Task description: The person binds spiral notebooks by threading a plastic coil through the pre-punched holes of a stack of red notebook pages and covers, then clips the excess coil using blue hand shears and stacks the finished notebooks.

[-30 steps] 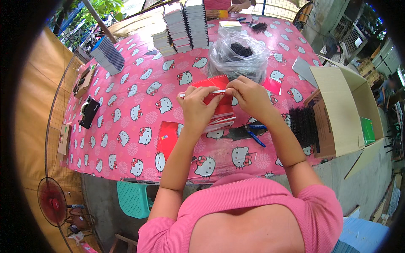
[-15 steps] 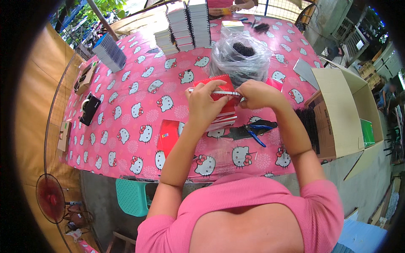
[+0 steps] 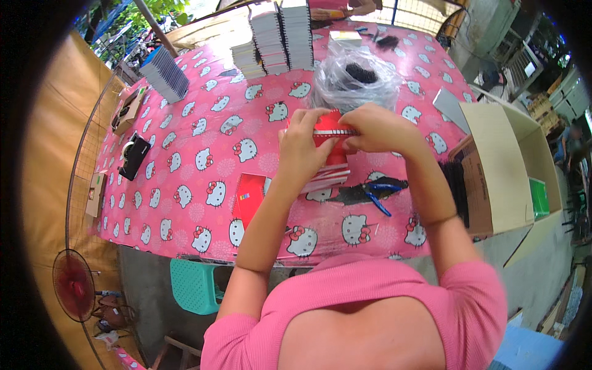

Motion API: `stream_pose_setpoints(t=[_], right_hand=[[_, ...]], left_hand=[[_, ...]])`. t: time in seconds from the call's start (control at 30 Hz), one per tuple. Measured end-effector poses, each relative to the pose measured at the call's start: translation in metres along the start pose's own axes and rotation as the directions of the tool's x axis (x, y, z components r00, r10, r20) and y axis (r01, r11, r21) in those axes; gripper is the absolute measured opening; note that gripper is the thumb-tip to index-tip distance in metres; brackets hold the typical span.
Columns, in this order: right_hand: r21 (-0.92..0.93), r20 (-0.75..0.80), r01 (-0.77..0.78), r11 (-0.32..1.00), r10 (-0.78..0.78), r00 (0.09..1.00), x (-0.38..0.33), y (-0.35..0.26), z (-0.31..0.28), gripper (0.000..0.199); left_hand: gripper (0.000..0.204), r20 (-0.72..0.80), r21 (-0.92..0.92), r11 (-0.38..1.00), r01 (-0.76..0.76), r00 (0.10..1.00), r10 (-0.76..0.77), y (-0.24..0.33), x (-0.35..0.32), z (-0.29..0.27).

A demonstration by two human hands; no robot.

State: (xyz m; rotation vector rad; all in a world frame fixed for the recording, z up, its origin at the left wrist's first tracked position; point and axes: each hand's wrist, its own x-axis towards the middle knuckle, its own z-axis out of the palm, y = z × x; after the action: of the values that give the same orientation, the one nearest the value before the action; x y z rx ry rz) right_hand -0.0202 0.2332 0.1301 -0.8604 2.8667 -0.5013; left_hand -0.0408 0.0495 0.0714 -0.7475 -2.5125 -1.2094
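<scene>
My left hand [image 3: 302,139] is closed on a red notebook [image 3: 327,143], thumb on its near side and fingers over the far side. The notebook's white punched edge [image 3: 336,132] faces up. At the right end of that edge, my right hand [image 3: 373,129] pinches with bent fingers; what lies between its fingertips is hidden. Below sits a stack of red notebooks [image 3: 327,177]. Blue-handled pliers [image 3: 379,200] rest on black scraps [image 3: 354,193] to the right. By my left forearm lies another red notebook [image 3: 250,196].
Beyond my hands sits a clear plastic bag [image 3: 356,83] of black coils. Tall notebook stacks [image 3: 271,40] stand at the back, a blue-covered stack [image 3: 165,74] farther left. A tape dispenser [image 3: 133,156] is at the left edge, a cardboard box [image 3: 499,166] at the right. Someone's hand [image 3: 327,13] shows across the table.
My right hand has shifted slightly left and up, closer to my left hand along the notebook's punched edge. My left hand keeps its hold. The whole view has moved a little.
</scene>
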Motion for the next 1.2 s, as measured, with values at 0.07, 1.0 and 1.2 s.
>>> stream_pose_setpoints(t=[0.07, 1.0, 1.2], right_hand=[[0.118, -0.247, 0.076, 0.990, -0.045, 0.968, 0.009, -0.005, -0.001, 0.031], [-0.164, 0.086, 0.000, 0.986, 0.015, 0.996, 0.057, -0.017, 0.010, 0.043], [-0.013, -0.031, 0.092, 0.996, -0.093, 0.995, 0.046, -0.032, 0.002, 0.043]], left_hand=[[0.055, -0.079, -0.008, 0.999, -0.033, 0.996, 0.032, -0.010, -0.003, -0.004], [0.034, -0.078, -0.878, 0.463, 0.122, 0.918, -0.389, -0.038, -0.024, 0.000], [0.034, -0.127, -0.883, 0.461, 0.087, 0.901, -0.414, -0.040, -0.032, 0.001]])
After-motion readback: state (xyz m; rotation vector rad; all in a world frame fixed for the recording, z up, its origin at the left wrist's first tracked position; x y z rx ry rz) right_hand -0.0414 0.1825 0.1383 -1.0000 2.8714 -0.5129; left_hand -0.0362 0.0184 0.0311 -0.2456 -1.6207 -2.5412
